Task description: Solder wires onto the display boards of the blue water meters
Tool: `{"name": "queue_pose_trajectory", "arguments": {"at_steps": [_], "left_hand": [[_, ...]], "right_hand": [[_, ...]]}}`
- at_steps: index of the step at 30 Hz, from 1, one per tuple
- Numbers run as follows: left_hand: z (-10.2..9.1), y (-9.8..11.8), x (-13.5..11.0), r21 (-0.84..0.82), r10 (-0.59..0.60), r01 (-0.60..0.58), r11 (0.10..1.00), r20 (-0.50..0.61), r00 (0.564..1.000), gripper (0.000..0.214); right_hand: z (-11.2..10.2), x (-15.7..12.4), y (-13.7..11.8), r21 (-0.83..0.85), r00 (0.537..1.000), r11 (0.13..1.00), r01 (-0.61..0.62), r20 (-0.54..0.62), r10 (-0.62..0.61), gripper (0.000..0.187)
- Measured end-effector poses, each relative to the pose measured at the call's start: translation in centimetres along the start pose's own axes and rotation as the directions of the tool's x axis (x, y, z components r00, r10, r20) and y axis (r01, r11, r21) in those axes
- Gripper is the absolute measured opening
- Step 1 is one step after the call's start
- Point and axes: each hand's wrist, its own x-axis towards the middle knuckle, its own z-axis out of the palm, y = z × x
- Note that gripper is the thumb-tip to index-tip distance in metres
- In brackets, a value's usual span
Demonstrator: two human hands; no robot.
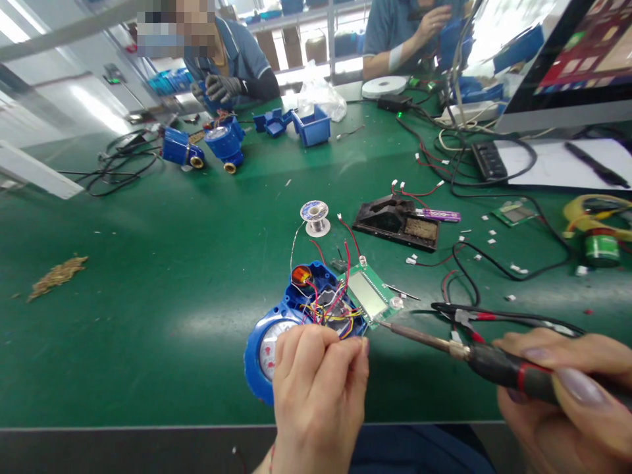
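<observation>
My left hand [316, 388] is closed in a pinch just in front of a blue water-meter body [296, 299] with coloured wires spilling from it; it seems to hold a thin solder wire that runs up to the solder spool [315, 216]. My right hand [567, 395] grips a soldering iron [494, 365], whose tip reaches the corner of a green circuit board with an LCD [370, 295] that leans on the meter. Red and black leads lie right of the board.
A black soldering-iron stand with sponge [397, 222] sits behind the board. Blue meter parts [224, 141] and a blue bin [312, 125] lie far across. Two other people work at the far side. A monitor [567, 62], cables and tape rolls [600, 230] fill the right.
</observation>
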Motion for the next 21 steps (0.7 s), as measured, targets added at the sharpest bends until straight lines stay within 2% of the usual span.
{"name": "queue_pose_trajectory", "arguments": {"at_steps": [6,21], "left_hand": [[0.18,-0.04,0.1,0.007,0.02,-0.02,1.0,0.029,0.999,0.011],[0.0,-0.06,0.14,0.021,0.029,-0.03,0.999,0.051,0.998,0.01]], "right_hand": [[-0.08,-0.22,0.13,-0.008,0.998,0.998,-0.059,0.0,0.059,0.0],[0.04,-0.14,0.26,-0.042,0.999,0.998,-0.048,-0.001,0.048,0.001]]}}
